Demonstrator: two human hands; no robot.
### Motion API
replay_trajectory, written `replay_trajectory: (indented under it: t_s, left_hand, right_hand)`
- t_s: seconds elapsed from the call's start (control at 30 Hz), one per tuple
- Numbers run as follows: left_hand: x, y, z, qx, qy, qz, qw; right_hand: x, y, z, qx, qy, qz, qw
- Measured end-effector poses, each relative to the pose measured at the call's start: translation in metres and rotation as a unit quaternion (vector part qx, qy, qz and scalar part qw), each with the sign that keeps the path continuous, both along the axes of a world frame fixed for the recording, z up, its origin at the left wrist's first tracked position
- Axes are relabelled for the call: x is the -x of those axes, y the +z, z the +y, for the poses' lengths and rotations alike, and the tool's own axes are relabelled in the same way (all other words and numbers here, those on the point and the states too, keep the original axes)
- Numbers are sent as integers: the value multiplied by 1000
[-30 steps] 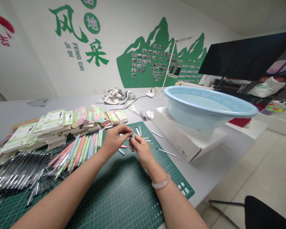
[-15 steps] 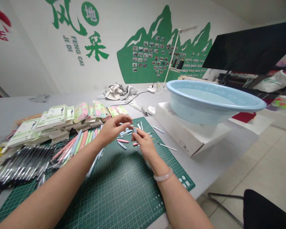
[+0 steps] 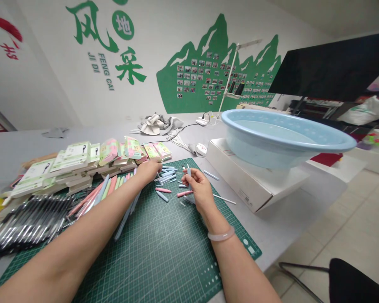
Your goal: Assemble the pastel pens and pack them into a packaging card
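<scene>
Head view shows our right hand (image 3: 199, 191) pinching a small blue pen part (image 3: 189, 172) upright over the green cutting mat (image 3: 154, 252), fingers nearly closed. Our left hand (image 3: 149, 170) is beside loose blue pieces (image 3: 168, 173); its fingers are partly hidden, so we cannot tell their opening or hold. Stacked cartons (image 3: 74, 155) lie beyond our left forearm; a white box (image 3: 249, 179) bears a blue basin (image 3: 260, 147).

The left hand (image 3: 149, 171) has moved away from the right hand (image 3: 198, 188) toward nine o'clock, beside blue pen parts (image 3: 169, 174).
</scene>
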State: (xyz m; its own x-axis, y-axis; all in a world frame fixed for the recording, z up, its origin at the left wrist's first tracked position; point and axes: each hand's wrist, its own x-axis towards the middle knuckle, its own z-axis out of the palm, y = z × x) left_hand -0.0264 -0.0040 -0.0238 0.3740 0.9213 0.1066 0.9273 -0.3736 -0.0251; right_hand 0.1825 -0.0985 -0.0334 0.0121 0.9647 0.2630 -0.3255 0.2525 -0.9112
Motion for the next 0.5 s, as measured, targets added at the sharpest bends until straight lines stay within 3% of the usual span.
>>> replay_trajectory:
  t_s: [0.2,0.33,0.4,0.5]
  left_hand:
    - [15,3,10,32,-139,36,989]
    - [27,3,12,3,-224,37,974]
    - [28,2,10,-3,-234,20,972]
    - [25,3,9,44,-184,-7,982]
  right_hand:
    - [0,0,0,8,1,1,1000]
    - [4,0,-2,12,6,2,1000]
    - [5,0,-2,18,8,1,1000]
    - [7,0,-3,25,10,2,1000]
